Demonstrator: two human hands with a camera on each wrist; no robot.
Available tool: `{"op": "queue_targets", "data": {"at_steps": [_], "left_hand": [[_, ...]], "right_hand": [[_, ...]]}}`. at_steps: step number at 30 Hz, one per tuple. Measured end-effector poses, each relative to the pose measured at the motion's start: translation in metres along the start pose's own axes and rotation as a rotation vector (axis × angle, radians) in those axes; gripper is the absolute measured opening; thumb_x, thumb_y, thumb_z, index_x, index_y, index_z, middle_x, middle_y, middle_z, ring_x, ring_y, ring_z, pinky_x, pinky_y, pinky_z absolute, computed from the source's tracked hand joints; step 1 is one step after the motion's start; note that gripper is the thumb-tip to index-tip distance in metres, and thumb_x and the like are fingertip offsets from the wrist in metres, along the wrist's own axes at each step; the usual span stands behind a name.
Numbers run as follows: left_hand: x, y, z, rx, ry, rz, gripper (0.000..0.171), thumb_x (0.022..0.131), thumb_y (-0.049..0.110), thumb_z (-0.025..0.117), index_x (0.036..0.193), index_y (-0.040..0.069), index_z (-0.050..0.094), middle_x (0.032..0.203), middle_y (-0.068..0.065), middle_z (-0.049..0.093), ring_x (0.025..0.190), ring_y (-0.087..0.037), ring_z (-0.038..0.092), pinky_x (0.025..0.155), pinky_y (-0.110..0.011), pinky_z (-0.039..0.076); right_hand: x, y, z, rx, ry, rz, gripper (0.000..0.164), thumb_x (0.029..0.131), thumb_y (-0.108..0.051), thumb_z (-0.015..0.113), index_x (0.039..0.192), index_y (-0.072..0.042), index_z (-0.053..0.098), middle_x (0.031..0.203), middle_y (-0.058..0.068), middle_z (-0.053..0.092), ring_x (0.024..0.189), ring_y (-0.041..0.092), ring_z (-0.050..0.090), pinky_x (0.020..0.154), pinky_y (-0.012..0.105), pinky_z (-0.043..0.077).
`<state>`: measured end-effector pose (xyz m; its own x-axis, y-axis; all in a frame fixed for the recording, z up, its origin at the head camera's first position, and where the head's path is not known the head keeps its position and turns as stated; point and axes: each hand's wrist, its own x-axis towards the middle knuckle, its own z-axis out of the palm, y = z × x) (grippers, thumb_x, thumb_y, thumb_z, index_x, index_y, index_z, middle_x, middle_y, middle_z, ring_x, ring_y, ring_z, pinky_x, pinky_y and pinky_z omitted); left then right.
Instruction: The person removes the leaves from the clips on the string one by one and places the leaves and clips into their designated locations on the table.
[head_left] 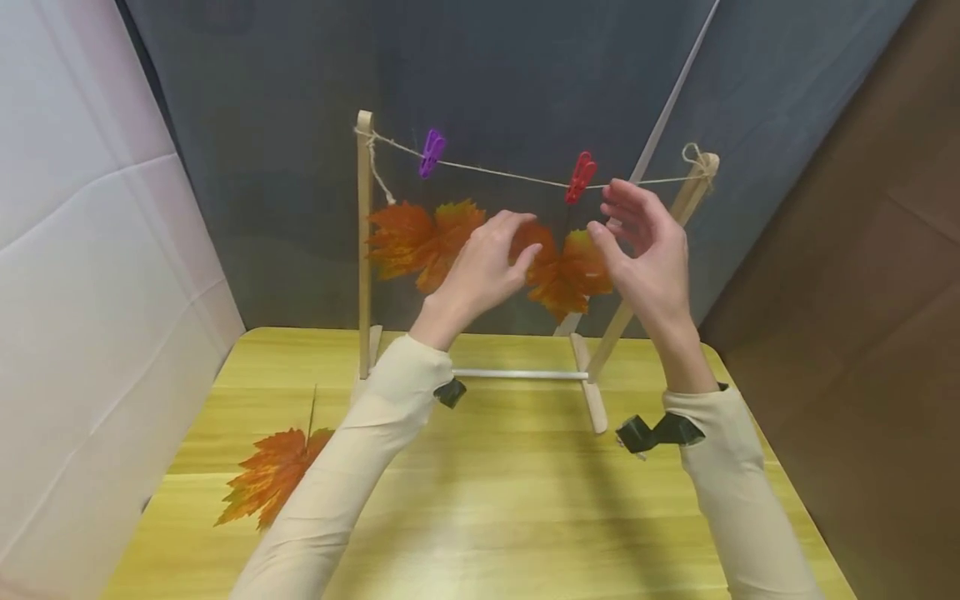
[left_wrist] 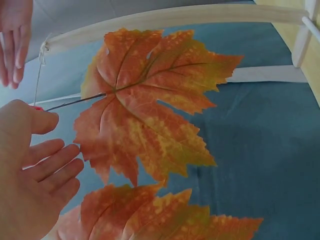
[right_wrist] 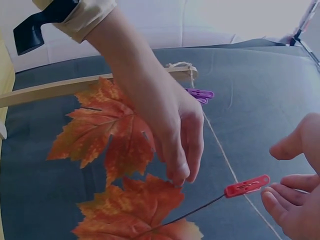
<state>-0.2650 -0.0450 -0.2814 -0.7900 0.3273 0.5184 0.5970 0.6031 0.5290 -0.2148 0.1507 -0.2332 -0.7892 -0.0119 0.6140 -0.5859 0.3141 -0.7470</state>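
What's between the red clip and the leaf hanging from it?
A thin dark stem joins the red clip to the leaf, in the right wrist view.

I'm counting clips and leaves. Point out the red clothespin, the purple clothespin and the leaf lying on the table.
Red clothespin (head_left: 581,178): head view, mid-body.
Purple clothespin (head_left: 432,153): head view, mid-body.
Leaf (head_left: 272,472): head view, uncovered orange blade.

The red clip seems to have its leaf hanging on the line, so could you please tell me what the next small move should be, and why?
I would probably lower the left hand to the loose leaf on the table and pinch its stem: the red clip holds the hanging leaf on the line, and neither that hand nor the right hand grips anything.
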Motion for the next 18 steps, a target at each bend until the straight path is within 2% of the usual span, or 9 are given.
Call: {"op": "queue_targets", "data": {"at_steps": [9,18], "left_hand": [[0.018,0.006,0.016,-0.018,0.027,0.022,0.038,0.099,0.021,0.065,0.132,0.003,0.06,0.128,-0.011,0.062,0.111,-0.024,0.06,0.1,-0.035,0.05],[0.026,0.007,0.022,0.007,0.022,0.014,0.034,0.099,0.023,0.064,0.127,0.004,0.063,0.128,-0.011,0.061,0.116,-0.026,0.06,0.101,-0.039,0.05]], "right_hand": [[0.023,-0.015,-0.006,-0.079,-0.017,-0.023,0.049,0.092,-0.008,0.069,0.139,0.0,0.056,0.136,0.01,0.063,0.126,0.019,0.061,0.106,0.029,0.049],[0.043,-0.019,-0.005,-0.093,-0.028,0.049,0.051,0.092,-0.012,0.069,0.141,-0.003,0.055,0.142,0.013,0.06,0.131,0.02,0.059,0.11,0.03,0.046]]}}
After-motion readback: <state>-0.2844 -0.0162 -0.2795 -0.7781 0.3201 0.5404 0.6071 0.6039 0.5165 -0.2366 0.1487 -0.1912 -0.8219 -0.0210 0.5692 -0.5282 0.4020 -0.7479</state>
